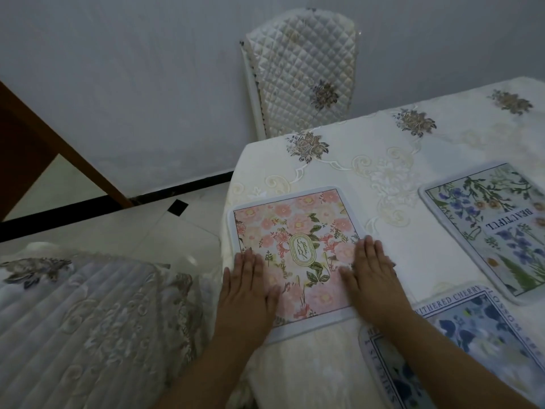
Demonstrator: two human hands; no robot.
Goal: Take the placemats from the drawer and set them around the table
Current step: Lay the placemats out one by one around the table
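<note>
- Table point(383, 149): covered with a cream embroidered cloth bearing dark floral motifs along its far edge. It fills the right half of the head view. Its near-left corner is rounded.
- Near chair point(88, 320): lower left, beside the table corner, fitted with a quilted cream cover with raised embroidery.
- Far chair point(300, 72): quilted diamond-pattern cover, standing at the far edge of the table against the grey wall.
- Pink placemat point(295, 225): floral print with an oval label reading "GARDEN". It lies flat at the near-left corner of the table, its left edge at the table edge.
- Green placemat point(483, 219): blue flowers and the word "BEAUTIFUL". It lies flat to the right of the pink placemat, apart from it, partly cut off by the frame edge.
- Blue placemat point(477, 329): bordered with the lettering "WITHERED CHERRY BLOSSOM". It lies at the near right, its corner just beside the pink placemat.
- Right hand point(371, 273): palm down, fingers extended and together, pressed flat on the right edge of the pink placemat. Nothing is grasped.
- Left hand point(247, 287): palm down, fingers extended, flat on the left portion of the pink placemat. Nothing is grasped.
</note>
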